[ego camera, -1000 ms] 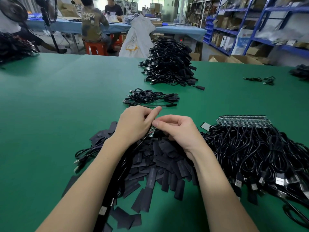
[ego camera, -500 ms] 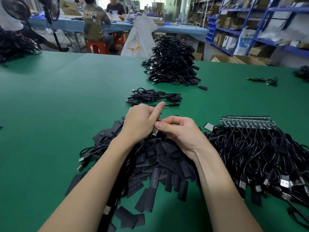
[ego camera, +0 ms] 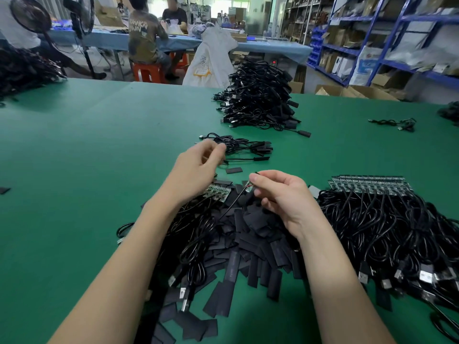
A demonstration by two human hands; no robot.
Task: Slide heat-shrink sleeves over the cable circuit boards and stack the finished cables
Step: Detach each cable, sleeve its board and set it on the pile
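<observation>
Right grip pinches a cable's wired end; left grip (blurred, state unclear) hovers just beside

Bright even overhead light, soft shadows, motion-blurred left hand, wide-angle bending at edges

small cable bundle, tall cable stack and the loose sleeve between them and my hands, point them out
small cable bundle [ego camera: 239,146], head view, on its tangled middle
tall cable stack [ego camera: 260,95], head view, on its upper middle
loose sleeve [ego camera: 234,170], head view, on its flat middle
</observation>
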